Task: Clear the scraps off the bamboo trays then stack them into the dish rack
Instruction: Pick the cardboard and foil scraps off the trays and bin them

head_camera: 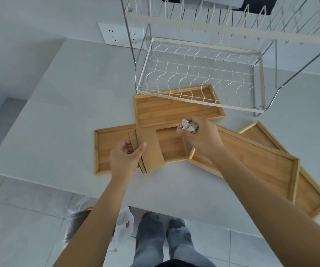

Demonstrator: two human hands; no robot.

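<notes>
Several bamboo trays lie on the white table: a left tray [105, 147], a far tray [167, 108] partly under the dish rack [199, 74], a right tray [261, 160] and another tray [309, 195] beneath it. My left hand [125, 160] grips brown cardboard scraps [149, 149] over the left tray. Over the spot where the trays meet, my right hand [201, 135] is closed around crumpled grey-white paper scraps [187, 127]. The rack's wire slots hold nothing.
A white plastic bag [122, 226] sits on the tiled floor below the table's near edge, beside my legs. A wall socket [120, 35] is behind the rack. The rack has a second, upper tier [232, 26].
</notes>
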